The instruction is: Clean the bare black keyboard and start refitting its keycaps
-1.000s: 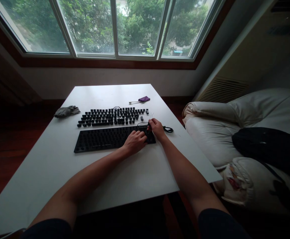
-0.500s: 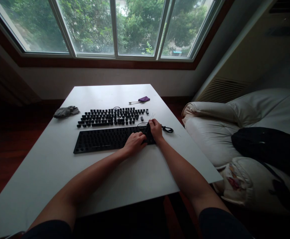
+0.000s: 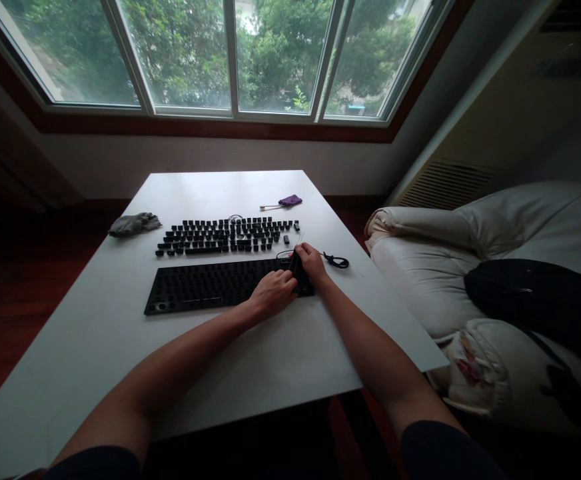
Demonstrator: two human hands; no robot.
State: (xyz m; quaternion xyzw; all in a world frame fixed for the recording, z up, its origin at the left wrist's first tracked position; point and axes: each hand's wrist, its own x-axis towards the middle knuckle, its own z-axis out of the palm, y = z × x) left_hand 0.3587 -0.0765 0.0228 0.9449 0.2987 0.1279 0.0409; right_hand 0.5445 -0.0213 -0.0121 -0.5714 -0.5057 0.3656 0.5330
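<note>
A black keyboard base (image 3: pixel 205 287) with its keycaps removed lies on the white table (image 3: pixel 120 347). My left hand (image 3: pixel 273 293) rests curled on the base's right end. My right hand (image 3: pixel 310 262) is closed at the right corner of the base, gripping a small thin tool whose wire tip sticks up behind the fingers. Rows of loose black keycaps (image 3: pixel 225 235) lie just behind the base.
A grey cloth (image 3: pixel 133 224) lies at the table's left edge. A purple item with a thin handle (image 3: pixel 285 201) sits further back. A black cable loop (image 3: pixel 337 261) lies right of my right hand. A white cushioned seat (image 3: pixel 470 267) stands to the right.
The keyboard base has shifted slightly left and toward me. Both hands stay at its right end, the right hand closing in over the corner.
</note>
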